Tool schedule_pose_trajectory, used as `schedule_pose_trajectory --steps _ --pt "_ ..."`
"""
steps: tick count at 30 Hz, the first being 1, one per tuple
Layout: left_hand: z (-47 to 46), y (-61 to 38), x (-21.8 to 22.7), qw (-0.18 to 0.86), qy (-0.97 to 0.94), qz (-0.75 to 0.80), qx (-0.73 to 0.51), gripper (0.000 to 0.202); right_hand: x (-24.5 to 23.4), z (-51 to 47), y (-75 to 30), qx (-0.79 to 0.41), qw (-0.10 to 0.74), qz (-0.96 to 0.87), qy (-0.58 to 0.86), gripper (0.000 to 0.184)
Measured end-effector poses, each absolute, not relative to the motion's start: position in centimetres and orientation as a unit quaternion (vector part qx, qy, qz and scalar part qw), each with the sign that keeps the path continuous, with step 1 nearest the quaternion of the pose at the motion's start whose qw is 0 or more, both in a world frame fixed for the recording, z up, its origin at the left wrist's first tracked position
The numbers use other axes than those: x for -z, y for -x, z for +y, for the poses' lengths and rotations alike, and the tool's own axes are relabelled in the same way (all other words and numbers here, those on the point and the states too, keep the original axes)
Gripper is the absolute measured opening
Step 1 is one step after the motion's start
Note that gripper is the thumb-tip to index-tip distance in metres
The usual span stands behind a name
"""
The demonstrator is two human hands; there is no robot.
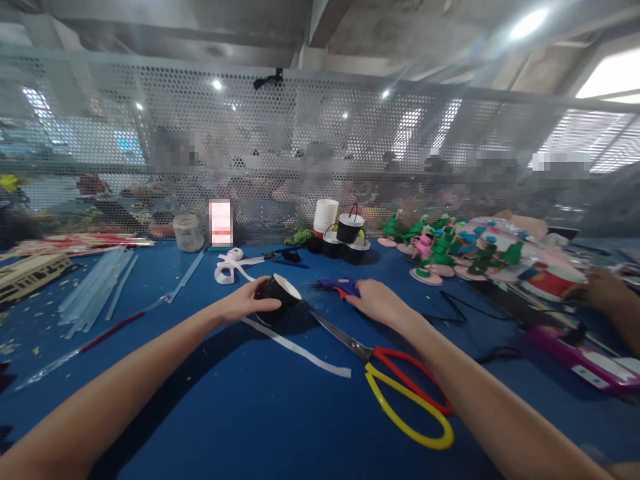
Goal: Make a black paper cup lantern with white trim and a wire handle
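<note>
Scissors (367,353) nearest, L hand (246,300) tight on blk cup (277,305), R hand (379,301) tight on gluegun (349,287)

The left grip (245,301) holds a tilted cup (275,291); at its three o'clock the right grip (375,301) holds a glue gun (346,287). On the tabletop (240,420), scissors (356,347) lie at the cup's four o'clock.
</note>
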State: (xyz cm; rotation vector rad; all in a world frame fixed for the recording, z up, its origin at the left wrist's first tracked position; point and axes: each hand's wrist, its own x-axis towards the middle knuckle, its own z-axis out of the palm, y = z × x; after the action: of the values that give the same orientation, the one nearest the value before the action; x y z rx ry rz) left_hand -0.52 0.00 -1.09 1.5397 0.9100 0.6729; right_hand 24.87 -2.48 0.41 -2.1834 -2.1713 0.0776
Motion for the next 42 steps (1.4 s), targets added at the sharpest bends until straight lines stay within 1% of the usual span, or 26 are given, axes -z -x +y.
schedule_pose_trajectory --steps 1,4,6,7,9,11,14,17,18,20,22,23,24,26,29,31,35,39,42 --pt "0.0 0.5 1.2 0.577 -0.658 0.394 -0.280 0.058 -0.1 -2.6 -24.8 -0.024 0.024 -0.702 0.711 0.023" --pt "0.1 0.6 1.6 0.582 -0.651 0.399 -0.280 0.057 0.3 -3.8 -23.9 -0.012 0.036 -0.712 0.701 0.029" --pt "0.3 0.6 1.8 0.581 -0.645 0.399 -0.294 0.056 0.6 -5.0 -22.9 -0.036 0.039 -0.746 0.664 0.031" --pt "0.4 0.7 1.9 0.582 -0.642 0.399 -0.301 0.056 0.7 -5.5 -22.5 -0.070 0.028 -0.765 0.639 0.030" --pt "0.6 0.8 2.2 0.583 -0.638 0.397 -0.310 0.057 1.1 -6.3 -21.8 -0.097 -0.001 -0.779 0.620 0.023" --pt "0.6 0.9 2.3 0.585 -0.633 0.397 -0.316 0.061 1.4 -6.7 -21.5 -0.098 -0.015 -0.775 0.625 0.017" --pt "0.7 1.0 2.5 0.586 -0.626 0.403 -0.320 0.063 1.5 -7.1 -21.9 -0.098 -0.022 -0.771 0.629 0.013" --pt "0.7 1.1 2.4 0.586 -0.623 0.409 -0.318 0.060 1.0 -7.1 -23.0 -0.113 -0.026 -0.780 0.615 0.011" --pt "0.7 1.1 2.3 0.587 -0.623 0.410 -0.315 0.058 0.8 -6.9 -23.5 -0.122 -0.021 -0.782 0.611 0.013" --pt "0.8 1.0 2.2 0.588 -0.624 0.411 -0.309 0.055 0.6 -6.1 -24.6 -0.130 0.015 -0.771 0.624 0.025" --pt "1.0 0.9 2.0 0.587 -0.627 0.412 -0.303 0.053 0.7 -4.7 -25.6 -0.075 0.062 -0.739 0.666 0.033" --pt "1.1 0.8 1.9 0.585 -0.629 0.414 -0.300 0.053 0.9 -3.9 -25.9 -0.041 0.059 -0.719 0.691 0.035" --pt "1.2 0.7 1.8 0.583 -0.632 0.416 -0.296 0.052 1.1 -3.2 -26.2 -0.031 0.053 -0.706 0.706 0.036" --pt "1.5 0.6 1.6 0.577 -0.640 0.420 -0.284 0.051 1.7 -1.8 -26.4 -0.034 0.042 -0.693 0.719 0.033" --pt "1.8 0.4 1.3 0.566 -0.653 0.430 -0.263 0.044 2.5 -0.5 -26.0 -0.057 0.040 -0.684 0.726 0.019" --pt "1.8 0.3 1.3 0.557 -0.657 0.439 -0.255 0.041 2.8 0.0 -25.8 -0.073 0.056 -0.679 0.728 0.014" --pt "1.4 0.2 1.4 0.550 -0.655 0.447 -0.263 0.039 2.8 0.3 -26.1 -0.123 0.117 -0.660 0.731 0.014" --pt "0.8 0.3 1.5 0.563 -0.646 0.436 -0.275 0.044 1.7 -0.2 -26.4 -0.186 0.209 -0.633 0.722 0.020" --pt "0.6 0.5 1.5 0.579 -0.632 0.430 -0.283 0.046 0.0 -1.4 -26.1 -0.218 0.284 -0.621 0.698 0.014"
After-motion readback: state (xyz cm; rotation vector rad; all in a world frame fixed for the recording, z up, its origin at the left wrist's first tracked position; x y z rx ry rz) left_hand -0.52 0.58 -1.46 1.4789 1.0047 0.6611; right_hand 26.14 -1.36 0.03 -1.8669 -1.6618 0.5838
